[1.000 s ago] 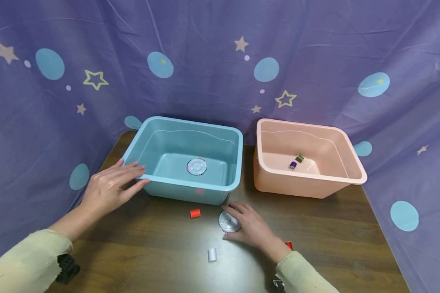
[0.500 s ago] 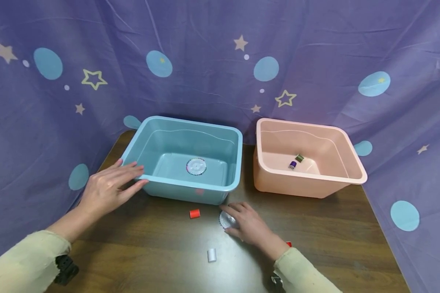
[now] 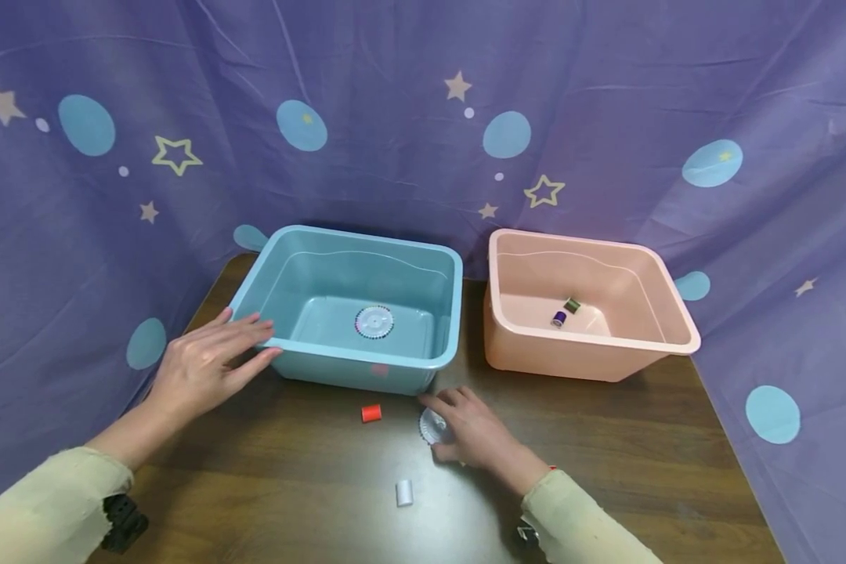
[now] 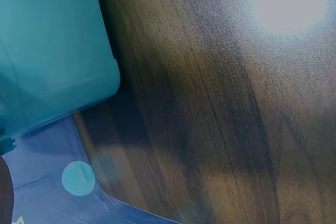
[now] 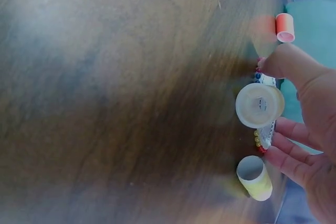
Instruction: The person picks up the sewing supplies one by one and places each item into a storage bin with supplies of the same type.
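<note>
In the head view my right hand [image 3: 475, 431] has its thumb and fingers on opposite edges of a round wheel of pearl-headed pins [image 3: 432, 427], gripping its rim. The right wrist view shows coloured pin heads at both of its edges. A whitish round piece [image 5: 257, 105], seen end-on, overlaps the wheel there, and a yellow thread spool [image 5: 255, 179] lies beside my fingers. My left hand [image 3: 200, 364] rests on the near left corner of the blue bin [image 3: 374, 360], fingers fairly straight. Another pin wheel [image 3: 374, 322] lies inside that bin.
An orange-red spool [image 3: 371, 413] and a white spool [image 3: 404, 493] lie left of my right hand. A red item [image 3: 553, 468] is mostly hidden by my right wrist. The pink bin [image 3: 592, 360] holds green [image 3: 572, 305] and purple [image 3: 558, 319] spools. A patterned curtain [image 3: 395, 117] hangs behind.
My right thumb and fingers have closed in on the pin wheel's rim, covering more of it. My left hand stays on the blue bin. The head view has shifted slightly.
</note>
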The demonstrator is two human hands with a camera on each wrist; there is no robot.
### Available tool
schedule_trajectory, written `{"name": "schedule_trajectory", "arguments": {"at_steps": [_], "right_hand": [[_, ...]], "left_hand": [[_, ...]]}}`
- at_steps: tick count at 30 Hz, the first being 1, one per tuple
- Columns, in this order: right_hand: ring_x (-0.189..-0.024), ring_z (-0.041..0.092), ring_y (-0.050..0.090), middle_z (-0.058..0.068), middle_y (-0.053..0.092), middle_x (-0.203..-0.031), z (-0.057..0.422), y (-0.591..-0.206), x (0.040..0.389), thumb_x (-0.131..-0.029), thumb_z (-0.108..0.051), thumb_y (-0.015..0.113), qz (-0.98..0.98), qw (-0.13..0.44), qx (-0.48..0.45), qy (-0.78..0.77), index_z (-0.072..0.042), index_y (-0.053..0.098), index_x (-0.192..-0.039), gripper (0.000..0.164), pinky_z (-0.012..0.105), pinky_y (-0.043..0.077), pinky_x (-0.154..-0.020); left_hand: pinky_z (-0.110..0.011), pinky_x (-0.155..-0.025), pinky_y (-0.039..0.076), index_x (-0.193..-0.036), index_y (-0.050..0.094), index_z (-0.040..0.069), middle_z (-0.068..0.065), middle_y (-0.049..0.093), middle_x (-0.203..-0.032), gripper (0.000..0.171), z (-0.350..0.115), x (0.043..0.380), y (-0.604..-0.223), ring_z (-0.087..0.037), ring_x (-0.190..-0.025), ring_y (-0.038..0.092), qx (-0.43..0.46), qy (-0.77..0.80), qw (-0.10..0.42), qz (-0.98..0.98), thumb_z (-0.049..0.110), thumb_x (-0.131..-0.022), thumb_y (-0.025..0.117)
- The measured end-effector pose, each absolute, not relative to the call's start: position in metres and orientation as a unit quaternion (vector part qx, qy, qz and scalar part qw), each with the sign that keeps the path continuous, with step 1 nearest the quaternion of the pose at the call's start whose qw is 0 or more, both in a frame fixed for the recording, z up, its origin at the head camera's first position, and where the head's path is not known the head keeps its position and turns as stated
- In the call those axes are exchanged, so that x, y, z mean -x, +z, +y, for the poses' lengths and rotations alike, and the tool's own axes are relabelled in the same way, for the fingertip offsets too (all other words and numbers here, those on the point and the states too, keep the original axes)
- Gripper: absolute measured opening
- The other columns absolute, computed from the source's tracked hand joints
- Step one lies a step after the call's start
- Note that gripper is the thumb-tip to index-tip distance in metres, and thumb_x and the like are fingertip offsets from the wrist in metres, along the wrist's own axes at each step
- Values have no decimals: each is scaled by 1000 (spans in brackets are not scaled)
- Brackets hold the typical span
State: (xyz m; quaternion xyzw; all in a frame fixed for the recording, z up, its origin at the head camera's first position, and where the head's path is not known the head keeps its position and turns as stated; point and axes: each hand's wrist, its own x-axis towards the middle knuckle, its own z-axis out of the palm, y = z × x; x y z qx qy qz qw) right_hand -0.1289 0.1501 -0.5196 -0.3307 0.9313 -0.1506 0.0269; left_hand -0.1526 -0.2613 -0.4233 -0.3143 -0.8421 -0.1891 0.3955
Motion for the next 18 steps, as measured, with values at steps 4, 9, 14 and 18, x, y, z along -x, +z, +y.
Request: {"name": "schedule_trajectory", "arguments": {"at_steps": [4,9,14,18], "right_hand": [[-118,25,59,8,66,-131,150,-520,127,-79,-33,90,930,35,331,-158,-22,59,-152,80,43,57,-93],[-117,24,59,7,67,-126,152,-522,124,-77,-32,91,924,19,339,-173,-23,60,-151,81,42,57,-93],[-116,22,59,6,66,-124,154,-523,123,-75,-32,91,922,1,340,-184,-23,61,-150,82,41,57,-93],[-117,23,59,6,65,-126,154,-522,123,-74,-32,91,921,-2,341,-190,-24,62,-150,81,42,58,-93]], "left_hand": [[-25,-123,35,-106,85,7,-11,82,-103,60,-262,152,-424,-35,-92,80,316,-189,392,-843,61,-106,58],[-31,-122,39,-107,85,8,-11,82,-103,61,-263,151,-425,-34,-93,80,315,-176,386,-849,62,-106,56],[-28,-123,35,-108,85,8,-11,82,-103,61,-264,151,-424,-34,-94,80,312,-177,384,-851,62,-106,56],[-34,-120,42,-107,85,8,-11,82,-103,61,-264,152,-425,-34,-94,80,309,-179,389,-849,62,-105,57]]}}
